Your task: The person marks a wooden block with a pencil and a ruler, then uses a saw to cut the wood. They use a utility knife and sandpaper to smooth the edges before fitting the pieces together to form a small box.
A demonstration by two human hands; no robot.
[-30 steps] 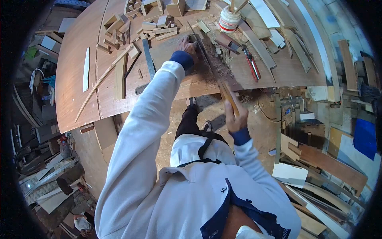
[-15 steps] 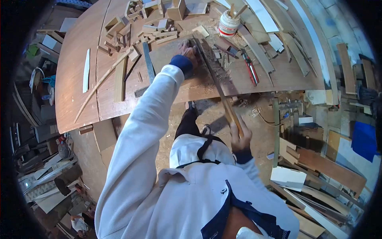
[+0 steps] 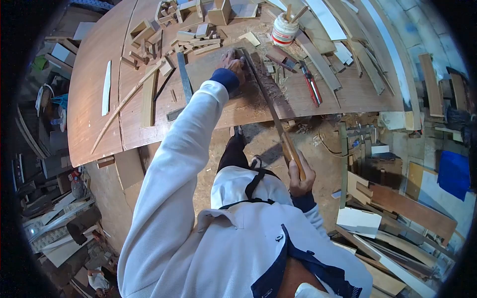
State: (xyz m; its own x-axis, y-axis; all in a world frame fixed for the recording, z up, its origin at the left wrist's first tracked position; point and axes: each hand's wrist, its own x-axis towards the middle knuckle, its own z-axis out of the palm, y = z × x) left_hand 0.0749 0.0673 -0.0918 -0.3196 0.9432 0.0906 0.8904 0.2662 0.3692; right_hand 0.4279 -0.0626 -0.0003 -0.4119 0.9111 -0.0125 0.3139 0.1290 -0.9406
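Note:
My right hand (image 3: 301, 174) is wrapped round the long wooden handle (image 3: 292, 151) of a saw, low in front of the bench edge. Seen nearly edge-on, the narrow blade (image 3: 266, 92) runs forward over the bench. My left hand (image 3: 233, 65) presses down close to the left side of the blade's far end, its fingers curled. Whatever lies under those fingers is hidden. A flat brown board (image 3: 201, 64) spreads beneath and beside the left hand. Sawdust (image 3: 273, 88) is scattered along the blade.
Small wood blocks (image 3: 198, 42) and box-like pieces (image 3: 218, 12) sit at the back. A white tub (image 3: 285, 31) holds sticks. Red pliers-like tool (image 3: 311, 84) and long strips (image 3: 318, 59) lie right. Boards (image 3: 412, 208) lean at lower right. Another person (image 3: 98, 280) is at far lower left.
My right hand and the saw have moved slightly back toward my body. My left hand stays in about the same place.

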